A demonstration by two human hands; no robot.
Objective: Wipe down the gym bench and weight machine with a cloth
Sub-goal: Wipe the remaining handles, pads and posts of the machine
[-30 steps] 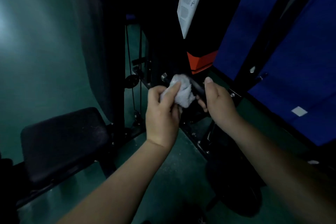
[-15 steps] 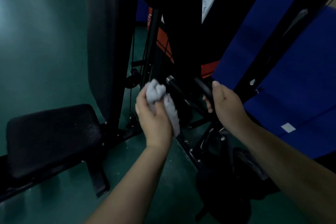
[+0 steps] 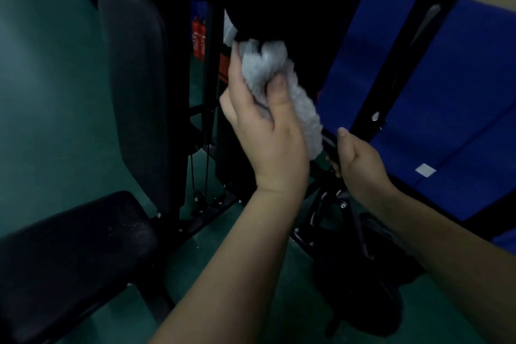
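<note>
So the left hand (image 3: 268, 131) has come up off that low handle it was rubbing a second ago and is now a good bit higher, with the cloth (image 3: 272, 79) bunched in its fist, thumb clamped over the front and a tail of fabric hanging down the right side. The top of the wad is pushed up against the dark body of the weight machine (image 3: 293, 3), right under the big black block, so it looks to me like the handle is done and they've moved on to the upright part. The right hand (image 3: 356, 160) hasn't budged: fingers wrapped round the black handle (image 3: 328, 142) low down, thumb sticking up, holding it steady. The hanging end of the cloth comes down just beside that handle, maybe brushing it, hard to say in this light. The bench seat (image 3: 78, 248) sits off to the lower left with its back pad (image 3: 134, 70) standing upright, well apart from both hands, and nobody's touching either, so I'd guess that part either got done already or is waiting its turn; can't tell from here, though there's a dusty scuffed patch on the seat. Green floor (image 3: 42, 92) and blue mats (image 3: 446, 92) all round. It's really dim and the cloth is blurred, so it's probably mid-swipe.
</note>
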